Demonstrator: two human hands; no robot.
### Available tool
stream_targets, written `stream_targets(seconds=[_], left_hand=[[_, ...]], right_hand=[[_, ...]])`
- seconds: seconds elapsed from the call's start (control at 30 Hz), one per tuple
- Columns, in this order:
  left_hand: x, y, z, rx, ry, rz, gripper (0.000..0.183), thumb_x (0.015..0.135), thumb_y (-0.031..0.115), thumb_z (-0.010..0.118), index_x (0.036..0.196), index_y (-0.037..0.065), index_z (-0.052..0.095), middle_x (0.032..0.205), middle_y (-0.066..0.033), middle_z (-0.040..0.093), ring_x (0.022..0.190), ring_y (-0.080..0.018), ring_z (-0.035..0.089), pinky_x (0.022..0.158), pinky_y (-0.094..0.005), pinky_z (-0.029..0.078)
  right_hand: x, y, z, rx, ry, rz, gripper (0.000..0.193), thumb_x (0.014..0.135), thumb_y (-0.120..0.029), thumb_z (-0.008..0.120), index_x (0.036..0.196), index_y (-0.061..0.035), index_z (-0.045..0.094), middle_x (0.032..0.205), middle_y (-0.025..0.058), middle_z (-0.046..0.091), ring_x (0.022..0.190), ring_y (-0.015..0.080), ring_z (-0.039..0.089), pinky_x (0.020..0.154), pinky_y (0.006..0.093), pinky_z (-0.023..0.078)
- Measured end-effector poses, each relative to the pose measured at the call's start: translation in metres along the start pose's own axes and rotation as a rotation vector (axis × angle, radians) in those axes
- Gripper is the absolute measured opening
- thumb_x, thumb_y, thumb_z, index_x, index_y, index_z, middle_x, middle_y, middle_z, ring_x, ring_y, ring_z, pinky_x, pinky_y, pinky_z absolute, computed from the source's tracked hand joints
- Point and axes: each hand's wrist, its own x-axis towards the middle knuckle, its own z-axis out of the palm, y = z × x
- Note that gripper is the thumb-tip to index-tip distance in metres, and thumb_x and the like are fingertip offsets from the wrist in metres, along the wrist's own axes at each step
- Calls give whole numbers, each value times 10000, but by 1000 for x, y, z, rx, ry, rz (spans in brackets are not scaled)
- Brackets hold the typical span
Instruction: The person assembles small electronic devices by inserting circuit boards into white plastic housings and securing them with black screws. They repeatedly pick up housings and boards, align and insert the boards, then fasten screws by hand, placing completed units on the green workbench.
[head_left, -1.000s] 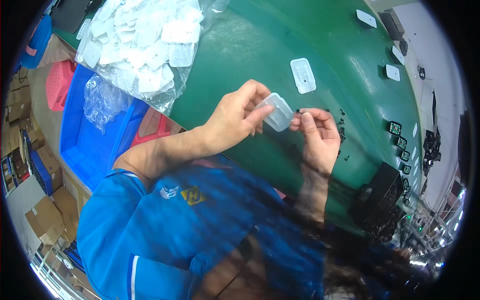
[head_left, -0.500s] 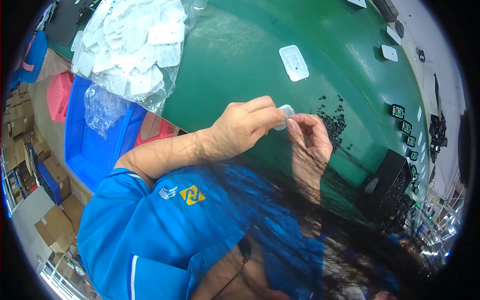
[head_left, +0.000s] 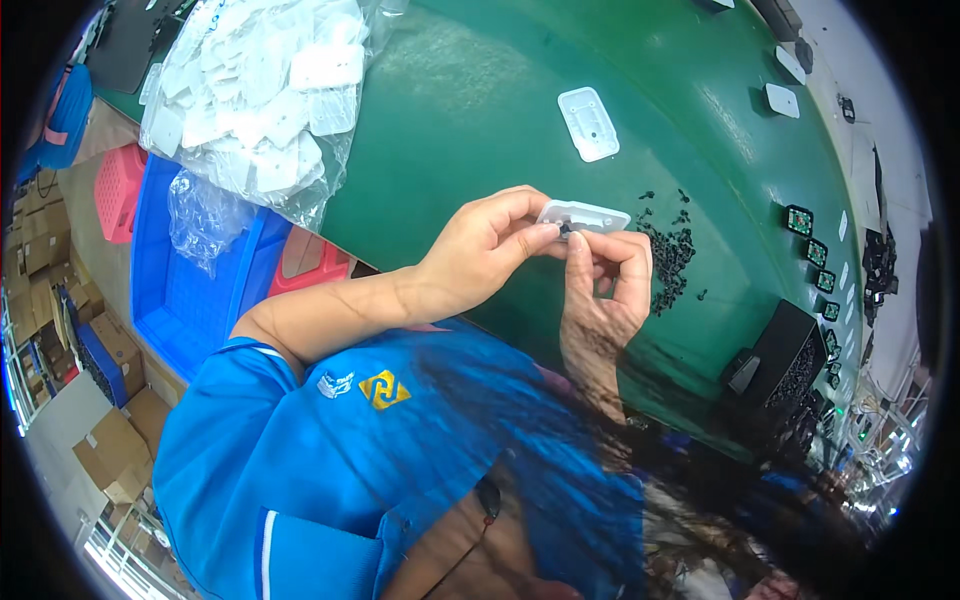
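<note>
A shallow white plastic cover [head_left: 598, 215] is held up and tilted above the green table. My left hand [head_left: 478, 250] grips its left end between thumb and fingers. With thumb and finger pinched together, my right hand [head_left: 612, 290] is at the cover's near edge. A small black part [head_left: 565, 229] shows between the two hands' fingertips, against the cover; its exact shape is partly hidden. Just right of my right hand lies a loose pile of small black parts [head_left: 672, 262]. Beyond my hands, another white cover [head_left: 588, 125] lies on the table with its hollow side up.
A clear bag of white covers [head_left: 260, 110] lies at the far left, over a blue bin [head_left: 185, 290]. A black box [head_left: 775, 350] of small dark parts stands at the right. Several square units with green boards [head_left: 798, 220] line the right edge of the green table [head_left: 450, 130].
The white cover has turned to show its long side and more of its inside. My right hand has shifted slightly left and down, and a dark part now shows at the fingertips.
</note>
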Motion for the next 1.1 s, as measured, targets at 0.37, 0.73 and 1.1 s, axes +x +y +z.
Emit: stream_targets(seconds=[0.37,0.73,1.1], left_hand=[[-2,-3,5,250,2,134,113,920,2,527,1016,-49,561,1049,-87,541,978,-145,574,873,-282,492],[2,4,-1,86,-26,-26,93,924,25,534,987,-44,535,939,-66,529,804,-130,619,732,-253,521],[-6,6,-4,183,-97,-4,150,931,56,536,1040,-46,550,900,-67,580,742,-120,621,648,-239,518]], right_hand=[[-4,1,4,-35,67,-100,115,817,50,654,855,-9,563,848,48,504,617,56,476,510,179,380],[-2,9,-13,-217,75,-247,229,783,-74,718,976,-30,603,893,81,534,727,177,495,592,287,395],[14,-1,-26,390,-347,424,180,821,-55,711,900,-15,553,818,-13,546,694,32,453,576,184,366]])
